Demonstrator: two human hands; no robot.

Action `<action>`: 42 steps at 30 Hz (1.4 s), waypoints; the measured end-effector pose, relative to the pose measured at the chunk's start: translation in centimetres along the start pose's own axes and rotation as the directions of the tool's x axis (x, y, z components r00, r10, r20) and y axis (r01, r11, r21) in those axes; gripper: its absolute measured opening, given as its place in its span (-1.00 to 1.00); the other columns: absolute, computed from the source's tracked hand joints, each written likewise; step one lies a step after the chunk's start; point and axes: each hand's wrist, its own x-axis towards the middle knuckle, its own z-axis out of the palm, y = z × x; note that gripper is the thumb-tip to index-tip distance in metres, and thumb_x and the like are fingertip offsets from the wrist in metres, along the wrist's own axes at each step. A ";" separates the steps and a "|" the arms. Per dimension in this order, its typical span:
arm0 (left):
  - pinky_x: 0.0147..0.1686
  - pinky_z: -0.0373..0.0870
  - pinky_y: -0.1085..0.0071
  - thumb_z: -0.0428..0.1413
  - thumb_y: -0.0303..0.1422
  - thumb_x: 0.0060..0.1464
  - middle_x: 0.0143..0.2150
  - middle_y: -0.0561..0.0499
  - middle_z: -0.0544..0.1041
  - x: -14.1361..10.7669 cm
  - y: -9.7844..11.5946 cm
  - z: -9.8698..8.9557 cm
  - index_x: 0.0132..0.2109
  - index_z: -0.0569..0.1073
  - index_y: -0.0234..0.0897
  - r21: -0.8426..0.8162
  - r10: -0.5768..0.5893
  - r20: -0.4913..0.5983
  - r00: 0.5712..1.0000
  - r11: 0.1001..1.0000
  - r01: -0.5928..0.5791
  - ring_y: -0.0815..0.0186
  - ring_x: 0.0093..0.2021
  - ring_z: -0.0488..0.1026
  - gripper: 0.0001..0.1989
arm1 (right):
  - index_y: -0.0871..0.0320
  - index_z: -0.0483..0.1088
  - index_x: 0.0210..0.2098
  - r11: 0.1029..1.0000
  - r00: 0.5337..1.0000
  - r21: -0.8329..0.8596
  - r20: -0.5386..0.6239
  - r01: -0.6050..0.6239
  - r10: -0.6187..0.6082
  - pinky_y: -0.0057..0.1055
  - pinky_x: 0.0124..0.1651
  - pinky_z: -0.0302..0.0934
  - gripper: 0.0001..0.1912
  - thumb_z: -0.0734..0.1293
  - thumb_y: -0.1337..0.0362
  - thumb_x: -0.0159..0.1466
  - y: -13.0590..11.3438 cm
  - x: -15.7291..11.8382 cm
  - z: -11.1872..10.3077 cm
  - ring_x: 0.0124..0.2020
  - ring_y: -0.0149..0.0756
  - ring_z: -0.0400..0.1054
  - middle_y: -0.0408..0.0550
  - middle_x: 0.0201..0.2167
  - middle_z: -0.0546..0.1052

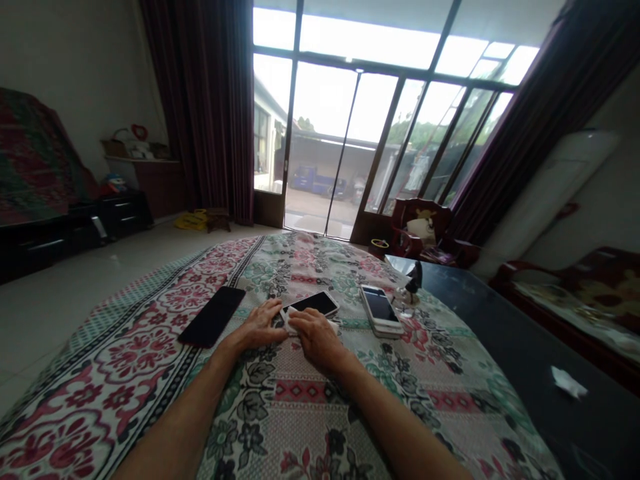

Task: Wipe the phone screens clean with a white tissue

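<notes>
A white-framed smartphone (316, 305) with a dark screen lies on the patterned tablecloth in front of me. My left hand (260, 325) is at its left end, fingers and thumb bracketing the near left corner. In my right hand (320, 341), bent fingers press a white tissue or cloth (290, 323) onto the phone's near side. That hand hides part of both. To the left, a larger black smartphone (213, 317) rests flat, apart from my hands. On the right sits a small stack of white phones (381, 309), the top one screen up.
The flowered tablecloth (305, 417) covers a round-edged table. Beside the stack stand a small dark figurine (414, 279) and clear glass-like items. A dark tabletop (520, 360) adjoins on the right, with a crumpled white tissue (569, 383). Beyond are a wooden chair (425, 230) and glass doors.
</notes>
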 end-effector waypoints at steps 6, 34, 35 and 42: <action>0.35 -0.04 0.27 0.16 -0.19 -0.03 0.40 -0.24 0.12 0.1 -0.1 0.1 0.29 0.25 -0.43 -0.004 0.018 0.005 1.000 1.000 -0.018 0.06 0.40 0.01 -0.24 | 0.13 0.48 -0.06 0.993 0.991 -0.031 -0.077 -0.115 0.112 -0.31 0.13 0.15 -0.63 0.17 0.52 0.27 2.2 -2.0 -1.6 0.01 -0.25 0.31 -0.04 0.06 0.50; 0.33 0.01 0.11 0.18 -0.22 -0.08 0.37 -0.14 0.22 -0.1 0.3 0.1 0.24 0.32 -0.23 -0.052 -0.006 -0.049 0.999 0.999 0.003 0.03 0.39 0.07 -0.31 | 0.11 0.44 0.00 0.861 0.881 -0.184 -0.112 -0.473 0.460 -0.24 0.15 0.07 -0.63 0.16 0.47 0.29 3.6 -1.2 -2.2 0.10 -0.15 0.23 -0.01 0.15 0.42; 0.32 0.02 0.11 0.18 -0.23 -0.08 0.36 -0.12 0.22 -0.1 0.3 0.1 0.24 0.33 -0.19 -0.057 -0.005 -0.055 0.998 0.998 0.001 0.03 0.38 0.07 -0.31 | 0.12 0.43 0.03 0.836 0.858 -0.192 -0.123 -0.514 0.499 -0.23 0.17 0.06 -0.61 0.15 0.48 0.29 4.0 -1.3 -2.3 0.13 -0.13 0.21 0.00 0.17 0.41; 0.31 0.02 0.12 0.13 0.00 -0.03 0.37 -0.26 0.18 0.1 0.9 1.0 0.26 0.27 -0.38 0.079 -0.042 -0.085 0.996 0.996 0.048 -0.02 0.38 0.07 -0.21 | 0.16 0.41 0.03 0.840 0.867 -0.215 -0.144 -0.499 0.478 -0.25 0.19 0.03 -0.60 0.13 0.49 0.30 3.5 -1.7 -1.9 0.18 -0.13 0.15 0.02 0.20 0.37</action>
